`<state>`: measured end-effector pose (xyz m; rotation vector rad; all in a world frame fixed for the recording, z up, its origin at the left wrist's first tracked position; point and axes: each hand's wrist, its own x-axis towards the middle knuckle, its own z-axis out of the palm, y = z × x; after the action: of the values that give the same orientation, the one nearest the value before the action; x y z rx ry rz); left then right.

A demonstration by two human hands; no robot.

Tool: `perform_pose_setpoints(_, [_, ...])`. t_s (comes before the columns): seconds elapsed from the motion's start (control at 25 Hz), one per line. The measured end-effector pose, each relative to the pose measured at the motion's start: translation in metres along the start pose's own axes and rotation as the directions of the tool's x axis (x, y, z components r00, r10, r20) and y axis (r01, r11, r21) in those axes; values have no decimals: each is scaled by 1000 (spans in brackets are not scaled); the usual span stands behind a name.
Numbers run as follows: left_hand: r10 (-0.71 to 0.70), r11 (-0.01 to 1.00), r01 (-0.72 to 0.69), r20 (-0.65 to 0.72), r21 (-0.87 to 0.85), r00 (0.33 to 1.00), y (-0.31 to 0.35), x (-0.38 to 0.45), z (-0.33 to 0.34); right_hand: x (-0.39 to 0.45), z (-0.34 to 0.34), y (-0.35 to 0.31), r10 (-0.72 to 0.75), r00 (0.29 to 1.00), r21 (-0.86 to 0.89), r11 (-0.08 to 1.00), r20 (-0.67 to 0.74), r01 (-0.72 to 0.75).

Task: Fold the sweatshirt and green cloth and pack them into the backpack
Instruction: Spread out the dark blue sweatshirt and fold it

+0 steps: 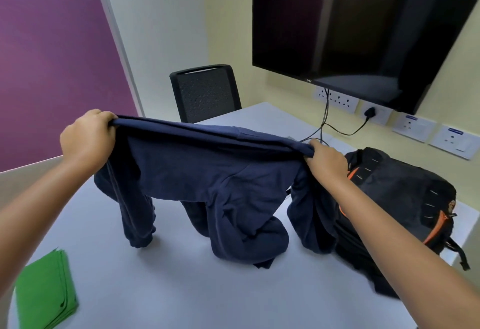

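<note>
A navy blue sweatshirt (207, 178) hangs stretched between my two hands above the white table (181, 289). My left hand (87, 138) grips its top edge at the left end. My right hand (326, 158) grips the same edge at the right end. The sleeves and lower part droop down and touch the tabletop. A folded green cloth (45, 292) lies on the table at the near left. The black backpack (405, 199) with orange trim lies on the table at the right, partly behind my right forearm and the sweatshirt's right sleeve.
A black mesh office chair (205, 92) stands at the table's far side. A large dark screen (363, 25) hangs on the back wall, with cables (324, 121) dropping to wall sockets (337, 99) and the table's far edge. A purple wall is on the left.
</note>
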<state>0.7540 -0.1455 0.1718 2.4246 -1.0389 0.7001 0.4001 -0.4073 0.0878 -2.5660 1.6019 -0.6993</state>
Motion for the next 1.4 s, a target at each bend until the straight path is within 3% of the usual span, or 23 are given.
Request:
perform_pose_setpoints(0.08, [-142,971,155,83,-184,986,-4,-2,1,3,-23,-9,16,996,73,997,-92,-10])
perform_pose_setpoints(0.16, [-231,847,307,220,-434,948,-5,0,-5,10,-62,-19,43,972,155,988,-230,-7])
perform_pose_setpoints(0.24, [-237,716,319,214,-621,948,1,9,-18,22,-111,-31,49,918,186,982,-395,28])
perform_pose_setpoints(0.32, [-173,667,222,142,-711,975,13,22,-46,36,-167,-40,52,832,171,984,-553,52])
perform_pose_setpoints(0.44, [11,875,-58,-99,-481,995,11,63,-93,48,-242,-48,31,733,129,989,-680,78])
perform_pose_setpoints(0.56, [87,900,-175,-228,-399,970,9,96,-120,52,-289,-50,26,626,129,984,-779,119])
perform_pose_setpoints(0.64, [182,936,-235,-208,-262,961,25,92,-123,54,-301,-51,55,583,143,984,-811,107])
perform_pose_setpoints(0.68, [225,943,-263,-190,-205,956,29,91,-118,54,-301,-52,40,593,129,986,-804,108])
perform_pose_setpoints(0.76, [190,940,-236,-196,-247,962,35,86,-112,50,-293,-47,-13,627,81,989,-779,122])
perform_pose_setpoints(0.84, [176,936,-218,-170,-277,970,36,82,-108,46,-287,-38,21,597,116,986,-802,122])
perform_pose_setpoints(0.92, [266,943,-287,-136,-170,954,34,74,-97,43,-282,-34,51,575,150,981,-816,125])
perform_pose_setpoints(1.0, [315,938,-332,-154,-101,936,30,67,-88,44,-275,-31,18,613,109,988,-790,111])
perform_pose_setpoints(1.08, [272,950,-290,-149,-112,951,20,69,-73,49,-255,-30,-45,710,24,996,-703,88])
perform_pose_setpoints(1.2, [200,978,-200,-6,-63,980,5,81,-31,78,-208,-44,-83,864,-60,996,-496,62])
perform_pose_setpoints(1.28, [105,993,-98,105,-70,989,3,89,-5,104,-174,-54,-36,941,-32,999,-337,27])
perform_pose_setpoints(1.4, [-39,993,56,165,-100,986,3,117,13,143,-141,-69,51,976,102,994,-214,-30])
